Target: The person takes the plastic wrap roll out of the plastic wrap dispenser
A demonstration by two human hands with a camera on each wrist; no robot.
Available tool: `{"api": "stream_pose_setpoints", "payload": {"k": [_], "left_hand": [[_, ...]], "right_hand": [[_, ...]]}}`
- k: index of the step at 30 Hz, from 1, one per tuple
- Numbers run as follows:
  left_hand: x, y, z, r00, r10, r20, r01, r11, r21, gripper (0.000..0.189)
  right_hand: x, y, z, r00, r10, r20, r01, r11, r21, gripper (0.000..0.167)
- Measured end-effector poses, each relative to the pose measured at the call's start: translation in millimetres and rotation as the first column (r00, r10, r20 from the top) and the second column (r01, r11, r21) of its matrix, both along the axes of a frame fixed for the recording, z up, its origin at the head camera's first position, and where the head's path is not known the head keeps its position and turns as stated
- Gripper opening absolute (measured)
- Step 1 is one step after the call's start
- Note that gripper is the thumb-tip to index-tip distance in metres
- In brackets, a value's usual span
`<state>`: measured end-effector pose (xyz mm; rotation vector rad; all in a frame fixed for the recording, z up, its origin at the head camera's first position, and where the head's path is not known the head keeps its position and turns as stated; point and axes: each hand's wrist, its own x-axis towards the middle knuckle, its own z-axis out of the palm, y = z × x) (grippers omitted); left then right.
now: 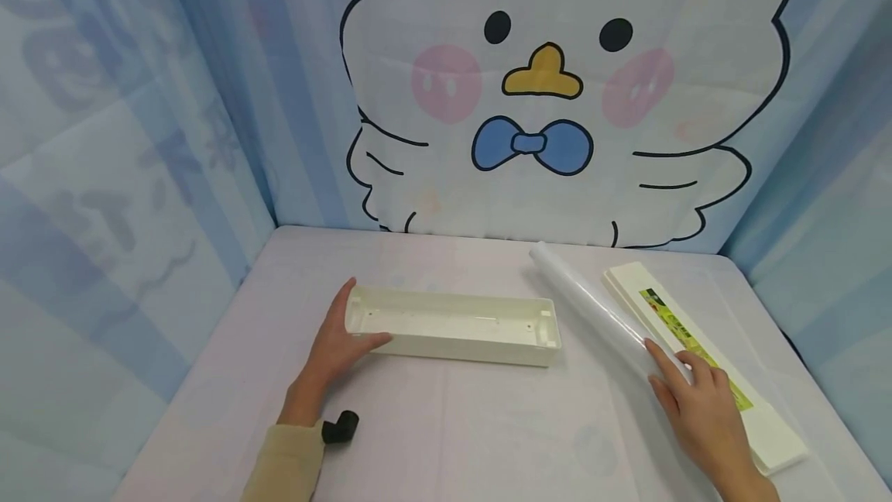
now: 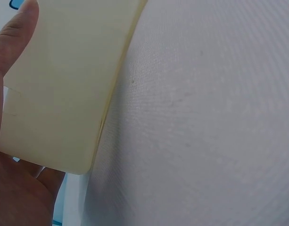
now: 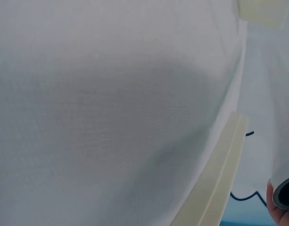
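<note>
My left hand (image 1: 337, 343) grips the left end of a long cream plastic box (image 1: 460, 347), thumb along the front wall and fingers round the far side. The box has no lid on and nothing shows inside it. In the left wrist view, the thumb (image 2: 17, 37) and fingers lie on either side of the box (image 2: 64, 94). My right hand (image 1: 707, 409) holds a roll of clear plastic wrap (image 1: 592, 297) slantwise, right of the box. The right wrist view catches the roll's hollow end (image 3: 275, 195) with fingertips round it.
A long cream lid (image 1: 780, 440) with a yellow-green label lies slantwise at the right, beside the roll. A pale cloth covers the table (image 1: 502, 424). Printed curtains (image 1: 209, 138) stand behind and at both sides. A black piece (image 1: 340, 428) sits at the left wrist.
</note>
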<state>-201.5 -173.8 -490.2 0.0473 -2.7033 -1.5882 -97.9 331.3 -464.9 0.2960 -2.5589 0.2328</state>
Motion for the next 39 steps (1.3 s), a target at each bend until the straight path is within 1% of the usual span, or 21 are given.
{"api": "stream_pose_setpoints", "payload": {"k": [2,6,9,15,21,22,24,25,26,27,29,30,35,39], "left_hand": [[0.0,0.4,0.2,1.0,-0.004,-0.001,0.004,1.0,-0.004,0.117],[0.0,0.6,0.1,1.0,-0.004,-0.002,0.004,1.0,-0.01,0.117],[0.1,0.5,0.5,1.0,-0.003,-0.003,0.003,1.0,-0.009,0.116],[0.4,-0.7,0.7,1.0,0.002,-0.011,-0.003,1.0,-0.011,0.116],[0.5,-1.2,0.9,1.0,-0.008,-0.018,0.008,1.0,-0.006,0.117],[0.5,-1.1,1.0,1.0,-0.01,-0.015,0.01,1.0,-0.004,0.117],[0.2,-1.3,0.6,1.0,-0.013,-0.013,0.013,1.0,-0.007,0.118],[0.1,-1.0,0.6,1.0,-0.013,-0.011,0.013,1.0,-0.005,0.117],[-0.3,-0.9,0.3,1.0,-0.014,-0.01,0.014,1.0,-0.004,0.117],[-0.4,-0.9,0.4,1.0,-0.016,-0.011,0.016,1.0,-0.003,0.117],[-0.7,-0.5,0.9,1.0,-0.019,-0.012,0.019,1.0,-0.001,0.117],[-0.9,-0.2,1.3,1.0,-0.02,-0.013,0.02,1.0,0.002,0.117],[-1.2,0.7,1.1,1.0,-0.023,-0.014,0.023,1.0,0.009,0.116],[-0.8,0.8,0.8,1.0,-0.022,-0.009,0.022,1.0,0.008,0.116]], "right_hand": [[1.2,1,-2.4,1.0,-0.004,-0.014,0.004,1.0,0.004,0.046],[2.0,6,-6.5,0.999,-0.003,-0.045,0.004,1.0,0.007,0.062],[2.6,9,-9.4,0.998,-0.006,-0.061,0.007,1.0,0.005,0.066],[4.9,13,-13.9,0.998,-0.012,-0.061,0.012,1.0,0.011,0.067],[7.6,15,-17.1,0.998,-0.023,-0.063,0.023,1.0,0.008,0.068],[8.2,15,-17.6,0.998,-0.029,-0.055,0.029,1.0,0.007,0.065],[9.4,15,-18.1,0.999,-0.048,-0.027,0.048,0.999,0.006,0.048],[10.0,14,-18.1,0.998,-0.059,-0.01,0.059,0.998,0.008,0.043],[10.6,13,-18.0,0.997,-0.07,0.008,0.07,0.997,0.009,0.043],[11.2,13,-17.6,0.997,-0.08,0.023,0.08,0.997,0.009,0.049],[12.0,11,-16.2,0.994,-0.098,0.052,0.098,0.995,0.005,0.067],[12.3,10,-15.5,0.992,-0.105,0.064,0.105,0.994,0.0,0.07],[15.2,8,-12.7,0.98,-0.134,0.147,0.14,0.989,-0.034,0.068],[17.5,8,-12.9,0.964,-0.148,0.219,0.161,0.986,-0.044,0.065]]}}
